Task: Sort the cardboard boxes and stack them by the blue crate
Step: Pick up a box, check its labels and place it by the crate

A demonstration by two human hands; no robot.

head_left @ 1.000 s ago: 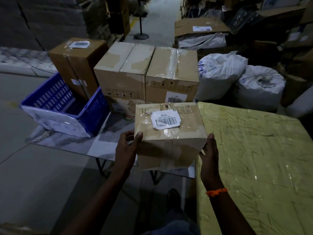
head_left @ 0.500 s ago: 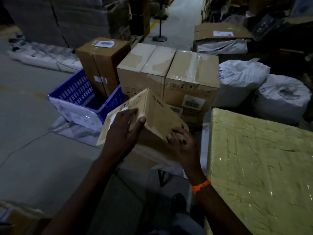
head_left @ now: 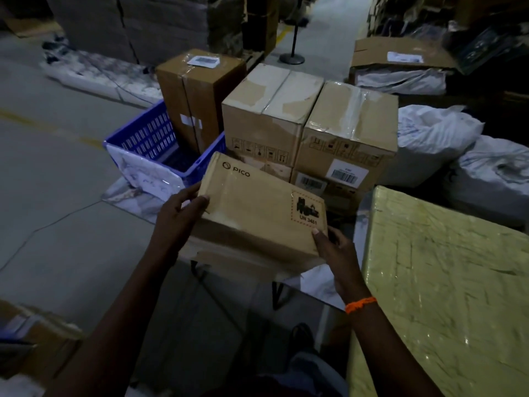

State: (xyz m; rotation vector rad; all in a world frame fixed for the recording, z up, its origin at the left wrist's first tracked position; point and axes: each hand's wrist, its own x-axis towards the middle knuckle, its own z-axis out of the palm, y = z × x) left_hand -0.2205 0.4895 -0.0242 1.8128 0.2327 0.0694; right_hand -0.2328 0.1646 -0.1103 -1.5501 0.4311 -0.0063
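Above the near edge of the table (head_left: 134,203), left hand (head_left: 179,216) is gripping the tilted box (head_left: 257,207) at its left end, right hand (head_left: 336,250) is pinching its right corner, fingers mostly hiding underneath; crate (head_left: 148,136) is sitting just beyond

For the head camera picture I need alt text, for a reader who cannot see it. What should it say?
A left hand and a right hand hold a tilted cardboard box printed PICO and UN 3481, in a dim warehouse. Behind it stand a blue crate and taped cardboard boxes; a large yellow wrapped block is on the right.
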